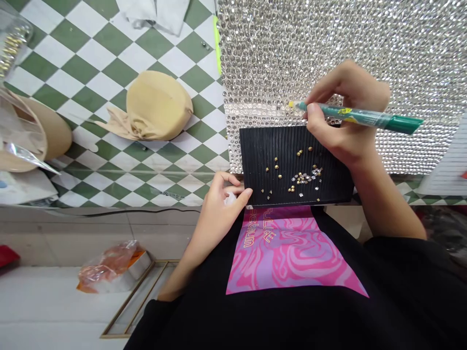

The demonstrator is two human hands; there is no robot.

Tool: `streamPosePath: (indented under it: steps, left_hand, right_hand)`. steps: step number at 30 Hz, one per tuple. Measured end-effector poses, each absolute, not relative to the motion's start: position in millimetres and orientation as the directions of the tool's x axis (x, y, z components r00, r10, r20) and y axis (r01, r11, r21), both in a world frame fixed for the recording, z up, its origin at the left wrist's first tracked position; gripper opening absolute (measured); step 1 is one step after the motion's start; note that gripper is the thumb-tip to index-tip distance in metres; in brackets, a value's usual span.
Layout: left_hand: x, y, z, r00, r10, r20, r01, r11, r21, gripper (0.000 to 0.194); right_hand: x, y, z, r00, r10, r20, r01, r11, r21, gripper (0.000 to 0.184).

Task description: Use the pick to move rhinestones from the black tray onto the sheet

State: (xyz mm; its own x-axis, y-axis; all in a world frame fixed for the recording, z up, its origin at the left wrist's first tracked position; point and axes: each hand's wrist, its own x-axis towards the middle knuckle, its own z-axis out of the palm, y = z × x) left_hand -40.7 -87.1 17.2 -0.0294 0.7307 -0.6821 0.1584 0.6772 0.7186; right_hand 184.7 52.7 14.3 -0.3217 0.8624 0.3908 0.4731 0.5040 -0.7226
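Observation:
My right hand [346, 114] pinches a green pen-like tool [359, 116], its yellow tip touching the rhinestone-covered sheet [328, 48] just above a black ridged tray [255, 165]. Several small gold and clear stones [304, 177] lie scattered on the tray. My left hand [222, 204] is closed at the tray's lower left corner, with something small and whitish between its fingers.
A tan cloth bundle [156, 107] lies on the green-and-white checked table cover [109, 48]. A tan bowl-like thing with clear plastic [32, 136] sits at the left edge. White cloth [153, 14] is at the top. An orange plastic-wrapped packet [109, 270] lies on the floor.

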Motion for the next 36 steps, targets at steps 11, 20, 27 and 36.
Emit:
streamPosePath:
  steps: [11,20,27,36]
  left_hand:
    - [-55.5,-59.8,42.9,0.033,0.999,0.026,0.835,-0.042,0.549,0.025]
    - [-38.6,-31.9,14.1,0.319,0.940,0.118,0.854,-0.339,0.395,0.037]
    - [-40.0,-31.3,9.5,0.294,0.948,0.123,0.830,-0.317,0.458,0.038]
    - [-39.6,-28.6,7.7,0.285,0.954,0.096,0.829,-0.295,0.476,0.038]
  right_hand:
    - [183.9,54.3,17.5,-0.342,0.884,0.318,0.571,0.464,-0.677,0.013]
    - [185.6,56.4,10.1,-0.323,0.852,0.412,0.427,0.520,-0.740,0.007]
    - [200.0,36.1,24.1,-0.142,0.880,0.454,0.411,0.469,-0.782,0.023]
    - [217.6,-31.0,16.4,0.008,0.921,0.388,0.532,0.325,-0.782,0.023]
